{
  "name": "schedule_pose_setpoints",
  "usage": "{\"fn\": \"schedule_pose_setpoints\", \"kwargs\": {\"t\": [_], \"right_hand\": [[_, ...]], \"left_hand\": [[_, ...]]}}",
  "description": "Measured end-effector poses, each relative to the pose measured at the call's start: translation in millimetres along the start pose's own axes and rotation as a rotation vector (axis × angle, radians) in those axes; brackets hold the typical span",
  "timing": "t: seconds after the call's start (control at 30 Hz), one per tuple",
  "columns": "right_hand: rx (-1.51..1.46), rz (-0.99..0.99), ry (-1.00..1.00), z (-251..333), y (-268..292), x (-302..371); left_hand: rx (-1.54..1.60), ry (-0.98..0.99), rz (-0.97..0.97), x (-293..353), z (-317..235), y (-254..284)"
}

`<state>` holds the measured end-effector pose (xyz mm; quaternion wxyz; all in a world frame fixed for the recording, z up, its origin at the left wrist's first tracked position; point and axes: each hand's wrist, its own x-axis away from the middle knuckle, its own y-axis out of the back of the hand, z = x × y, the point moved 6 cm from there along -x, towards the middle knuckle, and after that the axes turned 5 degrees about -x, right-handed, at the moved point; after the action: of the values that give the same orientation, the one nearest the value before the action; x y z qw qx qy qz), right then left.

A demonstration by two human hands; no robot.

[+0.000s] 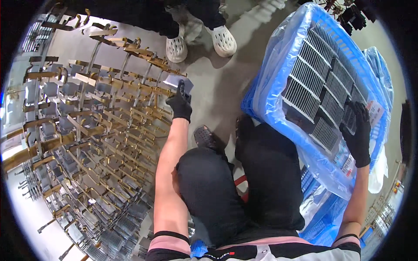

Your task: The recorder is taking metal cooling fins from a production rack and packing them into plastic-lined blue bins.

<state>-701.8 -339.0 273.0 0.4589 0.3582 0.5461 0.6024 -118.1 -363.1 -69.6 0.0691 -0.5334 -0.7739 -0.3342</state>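
Note:
My left hand (pixel 179 104), in a black glove, pinches a small flat grey metal piece (pixel 186 84) at the edge of the hanging rack. Only the flat side of that piece shows, so I cannot tell whether its other side has fins. On the right, my gloved right hand (pixel 359 137) reaches into a blue crate (pixel 333 21) lined with clear plastic. Its thumb and fingers span a dark finned heat sink (pixel 348 118) at the crate's right side. Rows of finned heat sinks (pixel 301 101) lie close together in the crate.
A large rack (pixel 91 130) of brassy hooks carrying many grey metal pieces fills the left. Another person's white clogs (pixel 224 41) stand ahead on the grey floor. Below the crate are more blue crates (pixel 320 222) with plastic. Bundled dark parts (pixel 352 17) hang at the far right.

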Motion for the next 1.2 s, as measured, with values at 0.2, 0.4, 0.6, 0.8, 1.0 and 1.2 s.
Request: {"fn": "schedule_pose_setpoints", "kwargs": {"t": [0.2, 0.4, 0.6, 0.8, 1.0, 1.2], "right_hand": [[-0.054, 0.000, 0.058, 9.8, 19.7, 2.3], [-0.081, -0.061, 0.038, -9.2, 53.5, 18.3], [-0.547, -0.244, -0.047, 29.0, 139.2, 56.2], [-1.312, -0.045, 0.122, 123.4, 121.5, 91.6], [-1.176, -0.252, -0.100, 78.4, 126.3, 109.6], [-0.683, -0.311, 0.022, -18.7, 154.5, 110.8]], "left_hand": [[-0.579, -1.046, 0.168, 110.8, -95.2, 7.9], [-0.473, -0.825, 0.301, 200.3, -185.5, 58.5], [-0.068, -0.581, 0.188, 356.9, -336.0, 46.6], [-0.371, -1.278, -0.122, 494.3, -361.0, -33.5], [-0.390, -1.471, 0.213, 531.7, -381.7, -65.6], [-0.472, -1.172, 0.116, 488.3, -344.8, -19.5]]}}
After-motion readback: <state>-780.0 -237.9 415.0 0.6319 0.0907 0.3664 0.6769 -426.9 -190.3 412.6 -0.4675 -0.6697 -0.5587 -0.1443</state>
